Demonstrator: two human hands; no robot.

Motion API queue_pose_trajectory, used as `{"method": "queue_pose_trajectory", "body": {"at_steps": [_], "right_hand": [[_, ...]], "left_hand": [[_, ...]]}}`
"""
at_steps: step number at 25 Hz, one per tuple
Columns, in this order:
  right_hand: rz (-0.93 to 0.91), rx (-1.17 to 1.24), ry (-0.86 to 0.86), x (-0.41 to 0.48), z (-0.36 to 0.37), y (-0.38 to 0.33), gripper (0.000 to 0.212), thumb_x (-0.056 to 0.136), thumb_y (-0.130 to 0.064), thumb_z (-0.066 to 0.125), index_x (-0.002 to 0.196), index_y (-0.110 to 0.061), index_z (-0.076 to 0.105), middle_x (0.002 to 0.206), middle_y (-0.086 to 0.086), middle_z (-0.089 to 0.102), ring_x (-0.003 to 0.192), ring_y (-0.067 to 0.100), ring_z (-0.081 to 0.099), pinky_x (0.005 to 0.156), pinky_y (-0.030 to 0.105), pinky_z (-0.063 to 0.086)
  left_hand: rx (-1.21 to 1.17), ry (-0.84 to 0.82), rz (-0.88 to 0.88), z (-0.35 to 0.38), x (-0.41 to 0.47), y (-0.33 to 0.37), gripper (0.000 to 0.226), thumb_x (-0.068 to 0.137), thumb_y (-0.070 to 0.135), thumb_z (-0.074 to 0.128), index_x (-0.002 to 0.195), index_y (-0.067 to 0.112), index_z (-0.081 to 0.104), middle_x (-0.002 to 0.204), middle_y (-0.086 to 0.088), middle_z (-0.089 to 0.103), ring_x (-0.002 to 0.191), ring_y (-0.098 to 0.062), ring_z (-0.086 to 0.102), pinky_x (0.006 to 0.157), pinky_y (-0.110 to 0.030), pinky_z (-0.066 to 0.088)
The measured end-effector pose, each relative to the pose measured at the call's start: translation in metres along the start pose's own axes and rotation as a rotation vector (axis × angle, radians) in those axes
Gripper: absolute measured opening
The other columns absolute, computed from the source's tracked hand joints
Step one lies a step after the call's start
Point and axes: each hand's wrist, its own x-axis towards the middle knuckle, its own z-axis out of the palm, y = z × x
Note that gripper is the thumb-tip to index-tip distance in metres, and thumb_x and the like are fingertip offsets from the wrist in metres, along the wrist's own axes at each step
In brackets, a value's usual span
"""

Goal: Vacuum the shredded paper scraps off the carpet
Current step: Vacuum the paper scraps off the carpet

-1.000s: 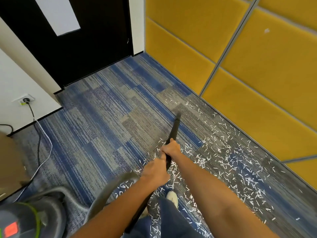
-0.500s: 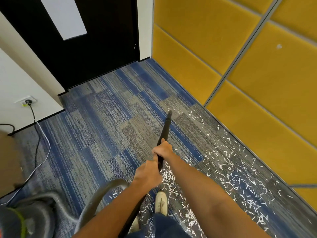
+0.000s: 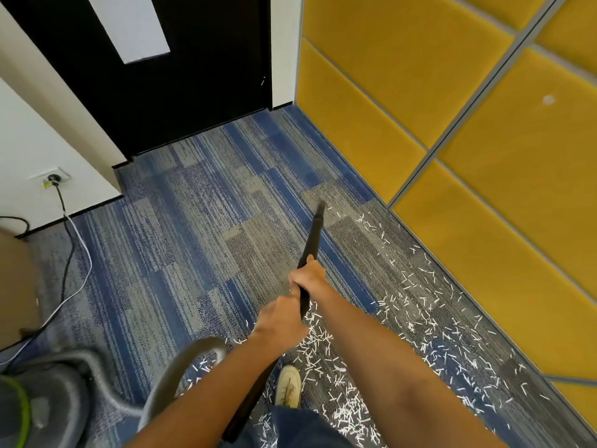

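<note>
Both my hands grip a black vacuum wand (image 3: 313, 234) that slants forward over the blue-grey carpet (image 3: 193, 237). My right hand (image 3: 307, 278) holds it higher up, and my left hand (image 3: 281, 321) grips just behind it. The wand's tip rests on the carpet at the far edge of the white paper scraps (image 3: 420, 318). These scraps lie scattered along the yellow wall and around my shoe (image 3: 288, 384). A grey hose (image 3: 174, 373) loops from the wand back to the vacuum body (image 3: 42, 405) at lower left.
Yellow padded wall panels (image 3: 484, 156) run along the right. A black door (image 3: 193, 76) closes the far end. A black and a white cable (image 3: 69, 253) trail from a wall socket (image 3: 51, 181) across the left carpet. A brown box (image 3: 16, 286) stands at the left edge.
The wand's tip has slid forward and slightly left along the carpet, past the far scraps. My hands have stayed in the same grip, and the view has tilted down a little.
</note>
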Motion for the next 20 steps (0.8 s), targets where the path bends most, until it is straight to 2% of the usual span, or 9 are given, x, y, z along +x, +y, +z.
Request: {"method": "queue_pose_trajectory", "body": {"at_steps": [3,5,7,11,13,15,18,20], "right_hand": [[0.047,0.047,0.036,0.000,-0.016,0.020,0.057,0.086,-0.008,0.057,0.137,-0.007,0.034,0.095,0.005,0.051,0.064,0.011,0.049,0.045,0.021,0.037],[0.087,0.044,0.065,0.001,-0.027,0.036,0.061,0.087,-0.009,0.057,0.141,-0.006,0.031,0.082,0.003,0.046,0.060,0.010,0.045,0.043,0.022,0.035],[0.110,0.053,0.096,0.000,-0.038,0.050,0.053,0.086,-0.010,0.058,0.134,-0.006,0.036,0.076,0.001,0.042,0.059,0.010,0.044,0.045,0.024,0.036],[0.147,0.099,0.143,-0.004,-0.054,0.076,0.045,0.085,-0.011,0.060,0.125,-0.005,0.041,0.079,0.002,0.046,0.065,0.014,0.049,0.064,0.029,0.047],[0.170,0.115,0.156,-0.007,-0.056,0.084,0.047,0.084,-0.010,0.061,0.126,-0.004,0.041,0.082,0.004,0.048,0.067,0.015,0.050,0.066,0.029,0.047],[0.179,0.134,0.164,-0.009,-0.056,0.088,0.047,0.084,-0.012,0.062,0.126,-0.004,0.042,0.092,0.007,0.051,0.072,0.017,0.051,0.063,0.029,0.047],[0.161,0.120,0.144,-0.015,-0.050,0.081,0.032,0.085,-0.014,0.061,0.109,-0.008,0.041,0.085,0.004,0.048,0.062,0.011,0.044,0.054,0.026,0.040],[0.144,0.107,0.121,-0.019,-0.043,0.072,0.030,0.084,-0.014,0.062,0.101,-0.010,0.038,0.089,0.006,0.049,0.060,0.010,0.041,0.049,0.024,0.036]], "left_hand": [[0.043,-0.024,0.056,0.006,0.002,0.016,0.069,0.088,0.009,0.055,0.147,0.010,0.018,0.112,-0.011,0.060,0.103,-0.028,0.061,0.085,-0.036,0.052],[0.073,-0.035,0.089,0.012,0.003,0.027,0.070,0.088,0.012,0.056,0.147,0.010,0.018,0.112,-0.011,0.060,0.103,-0.029,0.061,0.086,-0.037,0.052],[0.099,-0.044,0.118,0.018,0.004,0.039,0.073,0.088,0.014,0.057,0.148,0.011,0.015,0.114,-0.011,0.060,0.104,-0.029,0.061,0.085,-0.037,0.052],[0.159,-0.068,0.182,0.027,0.001,0.059,0.074,0.089,0.016,0.056,0.149,0.011,0.013,0.115,-0.011,0.059,0.105,-0.030,0.060,0.082,-0.037,0.051],[0.190,-0.068,0.204,0.030,-0.001,0.064,0.069,0.089,0.016,0.055,0.147,0.010,0.018,0.116,-0.011,0.060,0.106,-0.030,0.060,0.082,-0.037,0.050],[0.209,-0.070,0.215,0.030,-0.003,0.064,0.066,0.090,0.017,0.055,0.145,0.010,0.021,0.117,-0.011,0.059,0.106,-0.030,0.060,0.082,-0.037,0.050],[0.225,-0.061,0.209,0.027,-0.006,0.055,0.070,0.091,0.018,0.054,0.148,0.010,0.016,0.119,-0.011,0.058,0.108,-0.030,0.059,0.084,-0.037,0.049],[0.210,-0.054,0.197,0.023,-0.008,0.044,0.071,0.090,0.019,0.054,0.149,0.010,0.015,0.119,-0.010,0.059,0.109,-0.029,0.058,0.086,-0.037,0.050]]}}
